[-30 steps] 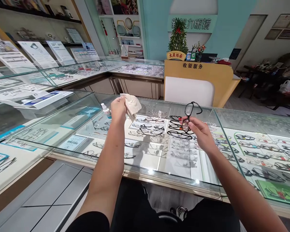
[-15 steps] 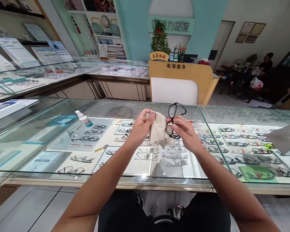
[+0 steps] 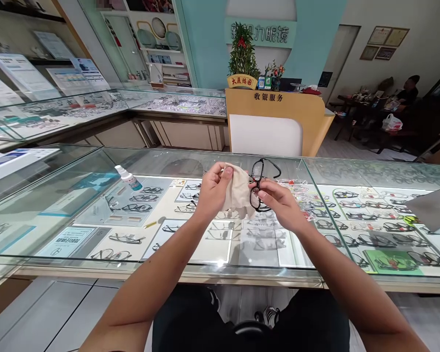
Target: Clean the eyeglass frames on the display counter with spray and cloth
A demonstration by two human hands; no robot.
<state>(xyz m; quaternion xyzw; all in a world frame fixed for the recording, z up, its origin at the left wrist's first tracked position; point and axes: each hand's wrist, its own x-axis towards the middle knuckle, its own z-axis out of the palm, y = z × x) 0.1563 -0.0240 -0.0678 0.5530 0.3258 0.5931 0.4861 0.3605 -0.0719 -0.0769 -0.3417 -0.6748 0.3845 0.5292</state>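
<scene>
Between the thumb and fingers of my left hand (image 3: pixel 213 188) hangs a cream-coloured cloth (image 3: pixel 237 193). My right hand (image 3: pixel 280 203) pinches a pair of black-framed eyeglasses (image 3: pixel 257 182) near the bridge. The glasses are turned on end, one lens above the other, with a temple arm curving out to the right. The cloth's right edge lies right beside the lower lens; whether they touch, I cannot tell. Both hands are held above the glass display case (image 3: pixel 220 274). A white spray bottle (image 3: pixel 128 178) with a blue-green label stands on the glass to the left.
Rows of eyeglass frames (image 3: pixel 135 208) lie inside the case under the glass. At the right edge is a grey-white panel (image 3: pixel 434 210). A wooden cashier counter (image 3: pixel 278 105) with plants stands beyond, and a person (image 3: pixel 408 93) sits at the far right.
The cloth has been drawn up a little and hangs shorter in my left hand. The glasses have shifted slightly left and down. The view has moved slightly.
</scene>
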